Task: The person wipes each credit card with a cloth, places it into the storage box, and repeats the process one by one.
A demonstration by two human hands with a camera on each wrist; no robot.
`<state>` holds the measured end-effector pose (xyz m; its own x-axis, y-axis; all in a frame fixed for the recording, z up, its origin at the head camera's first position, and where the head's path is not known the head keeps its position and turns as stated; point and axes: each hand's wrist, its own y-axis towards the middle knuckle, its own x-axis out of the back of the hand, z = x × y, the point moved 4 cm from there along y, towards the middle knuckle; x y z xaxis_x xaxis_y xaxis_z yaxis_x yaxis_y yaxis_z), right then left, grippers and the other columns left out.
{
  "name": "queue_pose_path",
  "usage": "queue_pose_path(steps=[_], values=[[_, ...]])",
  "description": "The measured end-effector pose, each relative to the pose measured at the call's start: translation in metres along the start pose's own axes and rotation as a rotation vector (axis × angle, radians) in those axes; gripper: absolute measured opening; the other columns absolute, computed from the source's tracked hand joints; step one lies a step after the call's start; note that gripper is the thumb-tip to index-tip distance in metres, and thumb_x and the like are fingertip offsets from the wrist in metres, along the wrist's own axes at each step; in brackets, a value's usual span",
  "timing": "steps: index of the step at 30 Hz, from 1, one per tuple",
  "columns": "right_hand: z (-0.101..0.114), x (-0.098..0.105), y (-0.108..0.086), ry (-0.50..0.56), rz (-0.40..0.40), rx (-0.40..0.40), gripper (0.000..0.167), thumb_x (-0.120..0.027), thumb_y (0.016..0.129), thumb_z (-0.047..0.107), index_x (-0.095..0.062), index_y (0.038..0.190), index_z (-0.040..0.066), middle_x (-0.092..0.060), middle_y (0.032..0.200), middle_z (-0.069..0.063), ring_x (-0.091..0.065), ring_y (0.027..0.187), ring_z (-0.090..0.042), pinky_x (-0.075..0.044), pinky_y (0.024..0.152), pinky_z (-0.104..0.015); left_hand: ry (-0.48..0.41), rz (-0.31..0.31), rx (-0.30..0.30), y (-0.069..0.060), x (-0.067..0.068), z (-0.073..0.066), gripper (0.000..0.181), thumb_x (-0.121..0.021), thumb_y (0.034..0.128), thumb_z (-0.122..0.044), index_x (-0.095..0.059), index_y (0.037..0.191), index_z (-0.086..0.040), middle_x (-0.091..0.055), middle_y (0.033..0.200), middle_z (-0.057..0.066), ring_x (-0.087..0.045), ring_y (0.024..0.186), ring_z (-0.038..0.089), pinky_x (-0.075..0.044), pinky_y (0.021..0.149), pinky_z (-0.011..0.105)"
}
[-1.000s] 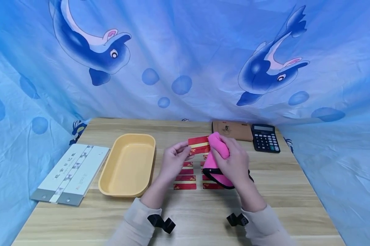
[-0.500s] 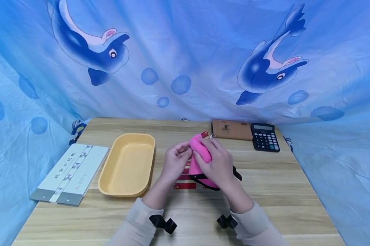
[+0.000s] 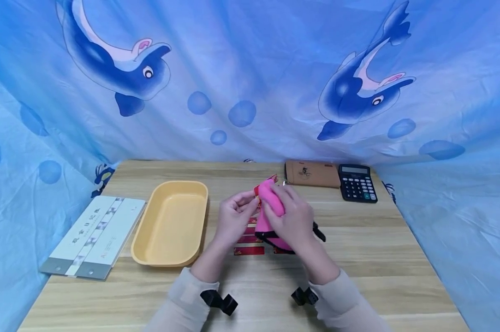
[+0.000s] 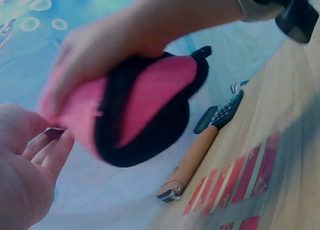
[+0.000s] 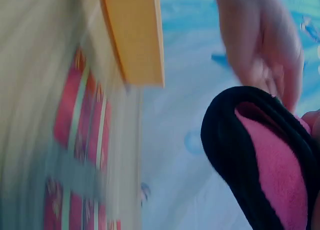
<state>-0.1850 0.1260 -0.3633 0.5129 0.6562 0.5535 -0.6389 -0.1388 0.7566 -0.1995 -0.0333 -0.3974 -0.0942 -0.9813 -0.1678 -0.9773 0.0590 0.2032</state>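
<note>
In the head view my left hand [image 3: 235, 216] pinches the left edge of a red and gold card [image 3: 256, 191]. My right hand [image 3: 293, 216] grips a folded pink cloth [image 3: 264, 224] with black edging and holds it over the card, so most of the card is hidden. A red corner shows above the cloth. The left wrist view shows the card [image 4: 52, 133] edge-on between the left fingers, against the bunched cloth [image 4: 162, 87]. Below the hands, similar red and gold cards [image 3: 249, 251] lie in rows on the table, partly covered by the cloth.
A yellow tray [image 3: 171, 226] stands left of the hands, beside a white and grey account book [image 3: 94, 235]. At the back right lie a brown wallet [image 3: 312, 174] and a black calculator [image 3: 357, 183]. A blue dolphin-print curtain [image 3: 250, 69] hangs behind the wooden table [image 3: 374, 258].
My right hand has moved left with the pink cloth, which now covers most of the card that showed its face earlier. My left hand stays nearly in place, still pinching the card.
</note>
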Motion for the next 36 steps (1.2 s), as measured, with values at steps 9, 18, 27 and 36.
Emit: queue_pose_path(steps=[9,18,27,36], values=[[0.004,0.001,-0.001,0.048,-0.055,0.013,0.038,-0.081,0.083,0.019,-0.073,0.117,0.003,-0.073,0.101,-0.015,-0.071,0.077,-0.028,-0.06,0.056,-0.04,0.075,0.04,-0.021,0.0,0.006,-0.007,0.025,-0.064,0.0988,-0.003,-0.066,0.12,0.01,-0.072,0.11,0.024,-0.074,0.095,0.032,-0.062,0.082,0.038],[-0.008,0.008,-0.005,-0.06,-0.087,-0.078,0.041,-0.084,0.082,0.021,-0.073,0.116,0.003,-0.073,0.105,-0.015,-0.071,0.08,-0.031,-0.059,0.055,-0.042,0.125,0.063,-0.066,-0.002,0.01,-0.009,0.021,-0.067,0.0965,-0.002,-0.07,0.114,0.01,-0.074,0.103,0.023,-0.074,0.089,0.034,-0.063,0.077,0.034],[0.018,-0.001,-0.009,0.037,-0.054,0.045,0.04,-0.084,0.08,0.019,-0.073,0.114,0.002,-0.073,0.1,-0.015,-0.072,0.075,-0.027,-0.06,0.054,-0.037,0.07,0.067,-0.071,-0.004,0.009,-0.005,0.023,-0.062,0.0974,0.004,-0.068,0.118,0.01,-0.073,0.106,0.024,-0.074,0.088,0.018,-0.063,0.079,0.038],[-0.021,0.01,-0.015,-0.014,-0.043,-0.165,0.044,-0.083,0.084,0.023,-0.072,0.123,0.006,-0.073,0.112,-0.013,-0.072,0.097,-0.029,-0.062,0.076,-0.047,0.143,-0.006,0.053,-0.007,0.028,0.003,0.034,-0.065,0.0994,-0.01,-0.062,0.131,0.003,-0.073,0.11,0.019,-0.075,0.078,0.033,-0.062,0.081,0.035]])
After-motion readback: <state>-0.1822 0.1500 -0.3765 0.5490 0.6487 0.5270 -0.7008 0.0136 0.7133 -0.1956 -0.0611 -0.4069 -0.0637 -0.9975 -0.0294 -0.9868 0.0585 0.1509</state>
